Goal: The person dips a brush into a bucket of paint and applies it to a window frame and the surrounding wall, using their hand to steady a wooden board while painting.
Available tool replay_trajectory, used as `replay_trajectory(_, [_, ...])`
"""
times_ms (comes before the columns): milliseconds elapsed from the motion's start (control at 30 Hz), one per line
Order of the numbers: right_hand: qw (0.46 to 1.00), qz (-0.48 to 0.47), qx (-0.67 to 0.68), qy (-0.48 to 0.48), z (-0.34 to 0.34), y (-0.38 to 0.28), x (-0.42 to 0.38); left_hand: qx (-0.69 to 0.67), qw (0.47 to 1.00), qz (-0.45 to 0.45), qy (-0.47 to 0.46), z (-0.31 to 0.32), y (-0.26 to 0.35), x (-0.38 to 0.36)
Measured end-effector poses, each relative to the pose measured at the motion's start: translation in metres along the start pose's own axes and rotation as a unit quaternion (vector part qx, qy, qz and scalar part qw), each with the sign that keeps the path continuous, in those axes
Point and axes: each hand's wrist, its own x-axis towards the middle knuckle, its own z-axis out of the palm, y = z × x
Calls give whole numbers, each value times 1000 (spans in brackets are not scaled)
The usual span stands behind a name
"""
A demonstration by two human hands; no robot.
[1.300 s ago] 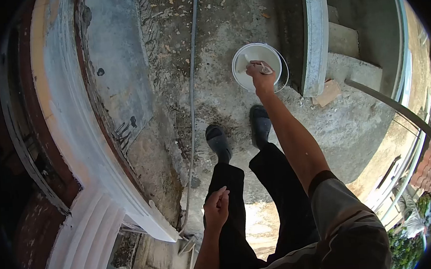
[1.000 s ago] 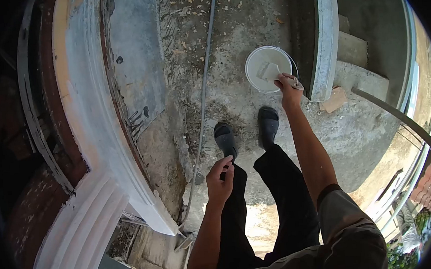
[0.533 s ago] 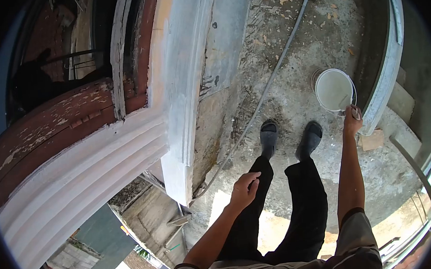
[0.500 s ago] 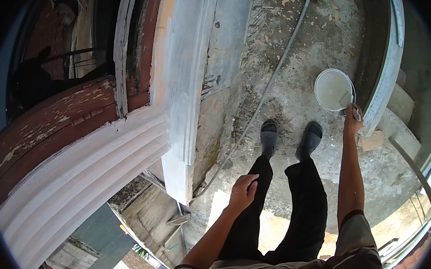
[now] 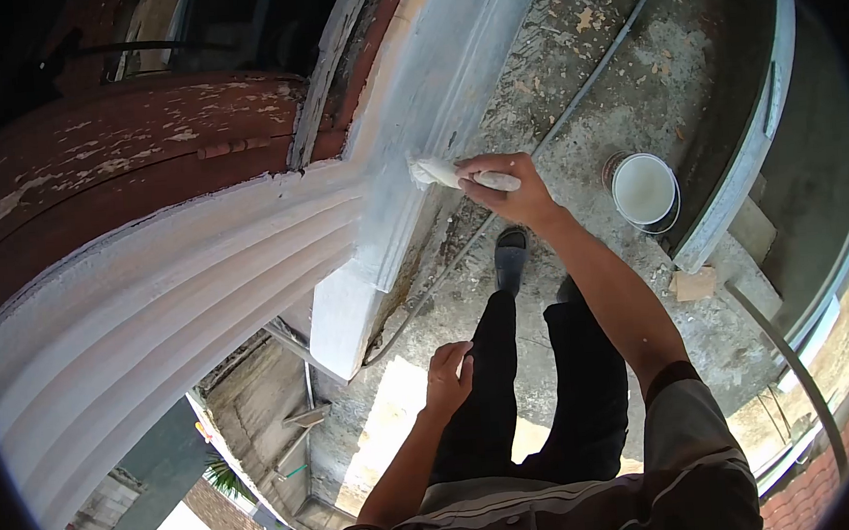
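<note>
In my right hand (image 5: 513, 192) is a paintbrush (image 5: 486, 181), its pale handle gripped between thumb and fingers. White-coated bristles (image 5: 428, 172) touch the white moulding (image 5: 396, 208) beside the window. My left hand (image 5: 447, 377) hangs near my left thigh, fingers loosely bent and thumb apart, with nothing visible in it. To the right of my feet, a white bucket (image 5: 645, 190) of whitish paint stands on the floor, well apart from both hands.
A grey hose (image 5: 607, 53) crosses the stained concrete floor (image 5: 574, 146). On the left is a peeling red window frame (image 5: 140, 137) over a ridged sill (image 5: 179, 272). A low curved wall (image 5: 735, 194) borders the right, with a brown flat piece (image 5: 695, 283) near its end.
My right hand has moved from the bucket up and left, bringing the brush onto the moulding. My left hand has shifted slightly left and down, and the view has shifted.
</note>
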Motion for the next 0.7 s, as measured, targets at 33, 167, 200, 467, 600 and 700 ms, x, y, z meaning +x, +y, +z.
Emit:
replay_trajectory(33, [1000, 20, -13, 17, -15, -2, 26, 4, 1000, -6, 6, -8, -3, -2])
replay_trajectory(167, [976, 4, -192, 99, -62, -32, 103, 4, 999, -27, 25, -25, -28, -16])
replay_trajectory(200, [961, -63, -248, 107, -60, -34, 112, -1, 999, -35, 27, -29, -30, -21])
replay_trajectory(467, [800, -268, -521, -127, 118, -29, 15, -23, 998, -54, 15, -38, -25, -31])
replay_trajectory(600, [932, -133, -314, -127, 145, -46, -14, -18, 998, -55, 22, -48, -23, -33])
replay_trajectory(700, [980, 167, -100, -38, 88, -72, 35, -14, 998, -55, 25, -54, -27, -39])
